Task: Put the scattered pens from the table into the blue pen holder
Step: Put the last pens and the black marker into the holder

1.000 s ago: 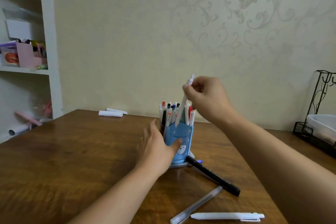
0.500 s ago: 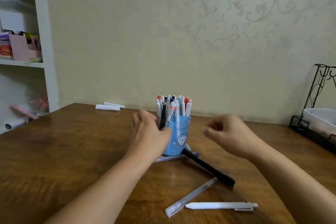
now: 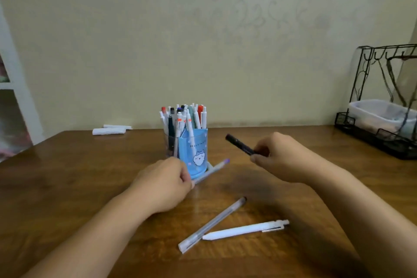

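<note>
My right hand (image 3: 284,158) grips one black pen (image 3: 239,144); left hand (image 3: 165,181) curled on the purple-tipped pen (image 3: 212,170) by the blue holder (image 3: 194,153); two pens (image 3: 212,224) lie loose on open table (image 3: 67,176).

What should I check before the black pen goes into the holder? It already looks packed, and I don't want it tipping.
1. Black pen gripped in right hand: ok.
2. Blue pen holder upright on the table: ok.
3. Left hand steadying the holder: cannot tell; it sits at the base, contact unclear.
4. Free gap among the pens inside: cannot tell; crowded.
5. Purple-tipped pen clear of the holder's base: not ok; it lies against it.
6. Clear pen and white pen out of the way: ok.
</note>
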